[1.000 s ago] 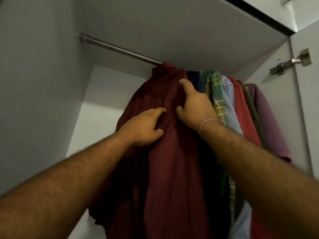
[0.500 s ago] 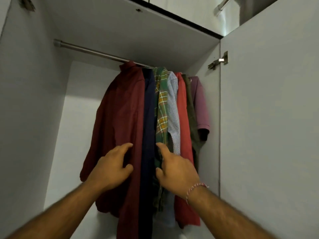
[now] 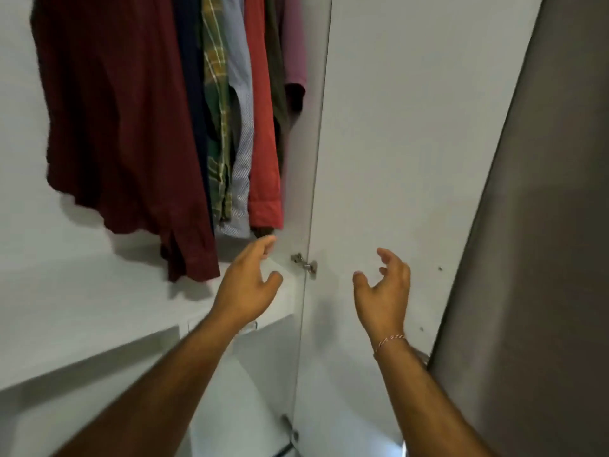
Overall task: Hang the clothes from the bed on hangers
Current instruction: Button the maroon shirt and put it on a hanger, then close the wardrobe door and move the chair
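Several shirts hang in the white wardrobe at the upper left: a dark maroon shirt (image 3: 112,120), a navy one (image 3: 192,94), a green plaid shirt (image 3: 216,110), a pale blue one (image 3: 242,133), a red-orange shirt (image 3: 263,143) and a mauve one (image 3: 295,47). The rail and hangers are out of frame. My left hand (image 3: 247,285) hovers below the shirt hems with relaxed fingers, holding nothing. My right hand (image 3: 384,291), a thread bracelet on its wrist, floats in front of the door, fingers loosely spread and empty.
The open wardrobe door (image 3: 412,143) stands to the right, its hinge (image 3: 304,263) near my left hand. A white shelf (image 3: 99,324) runs beneath the clothes. A grey panel (image 3: 543,258) fills the far right.
Both hands have left the maroon shirt and dropped below the hems. My view has tilted downward and to the right, so the rail is no longer visible.
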`<act>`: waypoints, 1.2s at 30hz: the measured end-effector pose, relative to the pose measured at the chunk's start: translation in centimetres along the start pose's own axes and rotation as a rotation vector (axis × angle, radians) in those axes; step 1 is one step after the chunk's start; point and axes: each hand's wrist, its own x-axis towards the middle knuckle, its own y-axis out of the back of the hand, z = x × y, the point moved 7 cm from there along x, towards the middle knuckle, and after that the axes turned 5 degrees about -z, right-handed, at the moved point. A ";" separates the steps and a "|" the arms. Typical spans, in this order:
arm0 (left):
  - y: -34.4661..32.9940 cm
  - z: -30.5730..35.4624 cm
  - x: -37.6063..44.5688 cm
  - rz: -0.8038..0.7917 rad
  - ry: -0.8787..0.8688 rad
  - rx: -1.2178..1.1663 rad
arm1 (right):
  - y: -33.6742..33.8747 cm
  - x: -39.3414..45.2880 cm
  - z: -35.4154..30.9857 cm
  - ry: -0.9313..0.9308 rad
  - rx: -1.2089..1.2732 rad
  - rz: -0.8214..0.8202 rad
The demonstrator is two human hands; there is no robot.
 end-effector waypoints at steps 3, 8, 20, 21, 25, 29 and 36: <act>-3.0 2.1 -1.5 -0.058 -0.031 0.034 | 4.3 -0.4 2.6 -0.031 -0.079 0.083; -7.4 6.4 -2.4 -0.160 -0.099 0.051 | 10.0 1.3 5.3 -0.140 -0.157 0.143; -17.4 13.3 -1.0 -0.168 -0.198 0.207 | 11.1 5.6 13.5 -0.290 0.067 -0.082; -18.1 13.7 -1.2 -0.173 -0.240 0.264 | 11.4 5.7 13.3 -0.290 0.113 -0.064; -21.6 14.8 -3.3 -0.290 -0.491 0.562 | 12.5 4.9 14.3 -0.281 0.353 -0.046; -22.4 14.9 -4.3 -0.257 -0.539 0.649 | 12.2 2.6 13.4 -0.210 0.523 -0.155; -17.5 12.2 -5.8 -0.006 -0.547 0.705 | 7.3 -2.9 9.8 0.071 0.488 -0.543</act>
